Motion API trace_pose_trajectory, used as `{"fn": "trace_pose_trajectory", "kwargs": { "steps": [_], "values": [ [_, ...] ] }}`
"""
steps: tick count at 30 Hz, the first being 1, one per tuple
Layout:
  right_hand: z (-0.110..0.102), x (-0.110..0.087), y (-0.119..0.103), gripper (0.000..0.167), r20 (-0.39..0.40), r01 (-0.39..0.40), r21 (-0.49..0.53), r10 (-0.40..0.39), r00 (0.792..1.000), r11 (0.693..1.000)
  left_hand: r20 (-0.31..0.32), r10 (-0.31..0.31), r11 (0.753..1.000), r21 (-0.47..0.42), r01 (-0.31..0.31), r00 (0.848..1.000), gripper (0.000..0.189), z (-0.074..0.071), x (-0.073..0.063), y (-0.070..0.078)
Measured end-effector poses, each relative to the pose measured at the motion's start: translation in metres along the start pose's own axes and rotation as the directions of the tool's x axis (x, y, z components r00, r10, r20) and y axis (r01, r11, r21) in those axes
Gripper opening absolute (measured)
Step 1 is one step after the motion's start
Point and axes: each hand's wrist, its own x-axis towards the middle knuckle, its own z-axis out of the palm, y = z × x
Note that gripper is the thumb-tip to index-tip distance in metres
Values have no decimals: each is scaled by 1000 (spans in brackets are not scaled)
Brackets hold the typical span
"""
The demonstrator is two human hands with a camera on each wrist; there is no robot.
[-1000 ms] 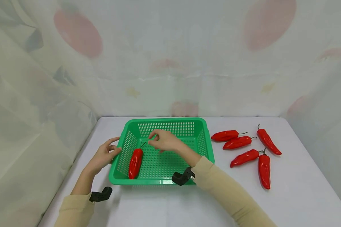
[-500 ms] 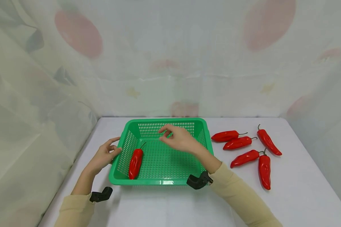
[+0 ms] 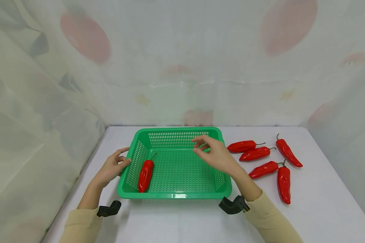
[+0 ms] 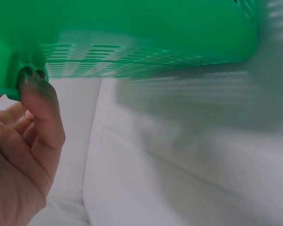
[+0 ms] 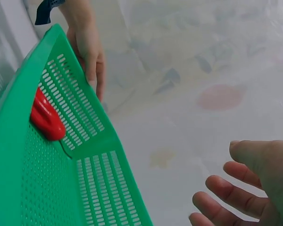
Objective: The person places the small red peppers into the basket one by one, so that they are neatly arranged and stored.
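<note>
A green plastic basket (image 3: 179,195) with slotted sides stands on the white table. One red chili pepper (image 3: 146,176) lies along its left side, stem pointing to the back; the right wrist view shows this pepper (image 5: 46,117) too. At the left rim my left hand (image 3: 112,168) holds the basket, and in the left wrist view a finger of that hand (image 4: 26,155) curls under the edge. My right hand (image 3: 217,155) is above the right part of the basket, fingers loosely bent and holding nothing. Seen from the right wrist, its fingers (image 5: 226,190) are spread apart.
To the right of the basket lie several more red chili peppers: one pair near the basket (image 3: 254,154), one pepper at the back right (image 3: 288,153), and two in front (image 3: 284,185) with stems meeting. A patterned white sheet (image 3: 176,64) hangs behind and at the sides.
My right hand has moved to the right, from near the pepper in the basket to the basket's right side. The left hand and the peppers have stayed in place.
</note>
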Motion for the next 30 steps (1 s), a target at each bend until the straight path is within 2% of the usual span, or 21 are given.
{"fn": "trace_pose_trajectory", "kwargs": {
  "steps": [6, 11, 15, 17, 22, 24, 27, 30],
  "values": [
    [-15, -30, 25, 31, -114, -11, 1, 11, 993, 1000, -1, -7, 1000, -4, 7, 1000, 58, 1, 1, -1],
    [-30, -54, 47, 34, -209, -58, -18, 53, 977, 998, -3, -12, 1000, -2, 12, 1000, 59, 1, 0, 0],
    [-42, -71, 60, 35, -297, -98, -33, 84, 951, 995, -2, -12, 1000, 3, 12, 1000, 59, 1, -1, 1],
    [-49, -78, 57, 35, -337, -104, -23, 90, 937, 994, -4, -13, 1000, 4, 13, 1000, 59, 0, -1, 0],
    [-61, -95, 64, 37, -407, -131, 6, 122, 905, 991, -3, -18, 1000, 0, 18, 1000, 57, 2, -7, 15],
    [-65, -101, 76, 38, -426, -155, 6, 143, 893, 988, -2, -21, 1000, -3, 21, 1000, 57, 3, -8, 18],
    [-70, -109, 82, 38, -458, -186, -3, 164, 874, 982, -4, -24, 1000, -4, 24, 1000, 58, 2, -5, 12],
    [-75, -117, 92, 39, -497, -209, -18, 173, 850, 978, -9, -25, 1000, -6, 25, 1000, 57, 3, -5, 14]
  ]
}}
